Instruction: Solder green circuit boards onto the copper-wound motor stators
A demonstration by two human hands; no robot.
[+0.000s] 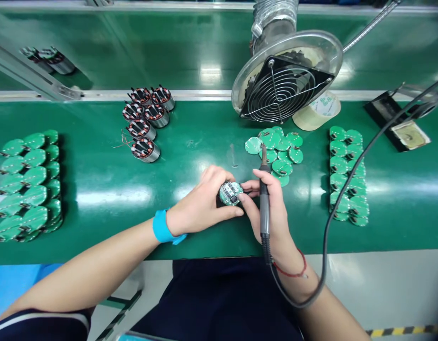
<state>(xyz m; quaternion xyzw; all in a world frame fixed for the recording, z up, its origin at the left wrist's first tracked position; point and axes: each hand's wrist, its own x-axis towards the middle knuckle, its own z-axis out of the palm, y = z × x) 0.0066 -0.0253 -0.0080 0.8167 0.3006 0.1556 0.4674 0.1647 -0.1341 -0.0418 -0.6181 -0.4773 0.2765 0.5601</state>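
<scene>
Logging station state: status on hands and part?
Left hand gripping board-topped unit. Right hand holds soldering iron, tip pointing away from unit. Loose green boards just beyond.

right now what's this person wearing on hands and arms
No gloves: left hand and right hand are bare, forearms too. A bright blue wristband on the left wrist, a thin red string bracelet on the right. Dark sleeve with a white stripe at the left upper arm.

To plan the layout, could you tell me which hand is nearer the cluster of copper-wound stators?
Left. The left hand is below and right of the stators; the right hand is farther right.
</scene>
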